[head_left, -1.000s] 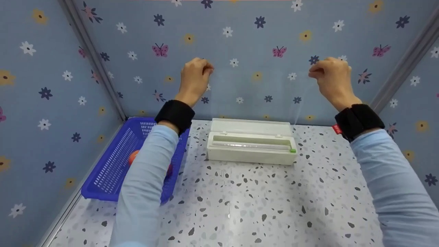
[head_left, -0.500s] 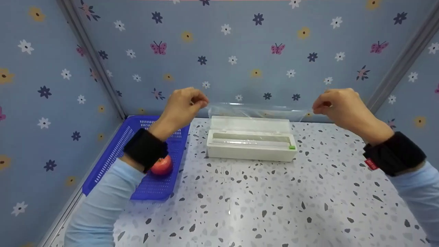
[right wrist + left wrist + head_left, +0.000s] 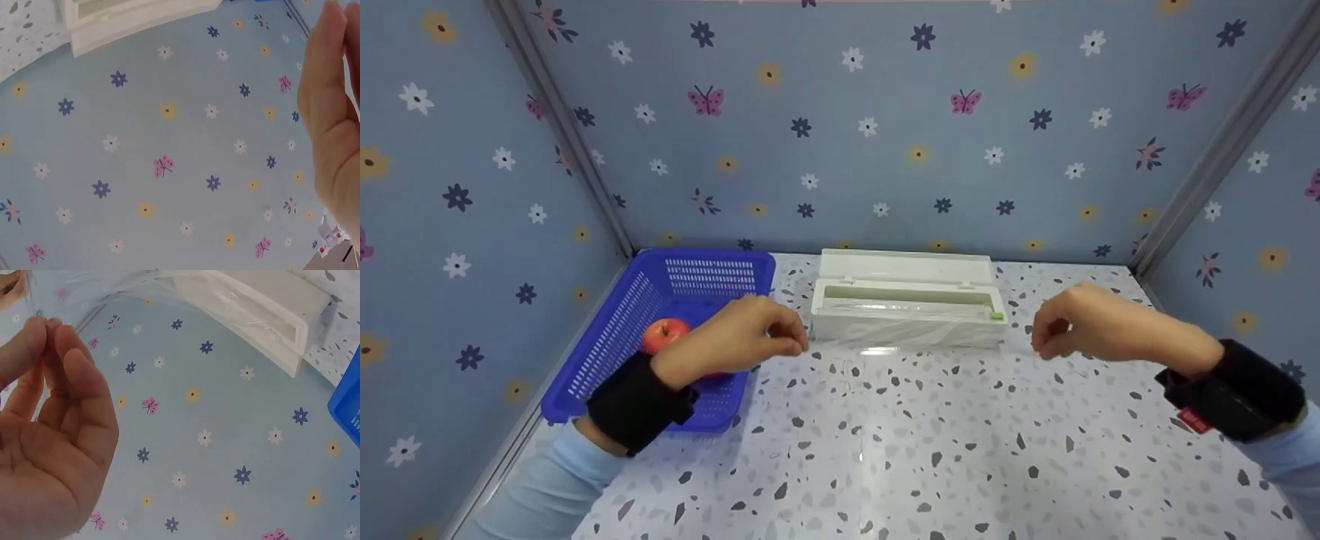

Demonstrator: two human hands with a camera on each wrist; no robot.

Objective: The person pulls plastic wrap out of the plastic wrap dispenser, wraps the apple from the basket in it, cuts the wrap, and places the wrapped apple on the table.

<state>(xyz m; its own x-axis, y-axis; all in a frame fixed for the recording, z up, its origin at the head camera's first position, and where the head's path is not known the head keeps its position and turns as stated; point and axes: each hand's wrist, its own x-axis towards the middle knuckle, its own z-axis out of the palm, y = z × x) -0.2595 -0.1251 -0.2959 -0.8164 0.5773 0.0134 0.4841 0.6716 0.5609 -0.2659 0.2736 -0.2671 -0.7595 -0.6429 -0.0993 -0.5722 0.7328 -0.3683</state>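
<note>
You are holding both hands low over the speckled tabletop (image 3: 930,450), in front of the white cling film dispenser (image 3: 907,307) at the centre of the frame. Your left hand (image 3: 731,341), left of centre, is pinching one corner of a sheet of cling film (image 3: 885,341) between thumb and fingertips; the left wrist view is showing those fingertips (image 3: 53,334) pressed together on the clear film's edge. Your right hand (image 3: 1099,330), right of centre, is curled with thumb and forefinger meeting, and it seems to be pinching the opposite corner, though the film there is too clear to confirm. The sheet is stretching between your hands, just in front of the open dispenser, and still appears joined to the roll inside. At the left of the frame, a blue basket (image 3: 607,360) is holding a red apple (image 3: 664,334).

Judging from this, you are drawing the film out and down. The next move probably calls for keeping the sheet taut and level while you are separating it at the dispenser's cutter.
</note>
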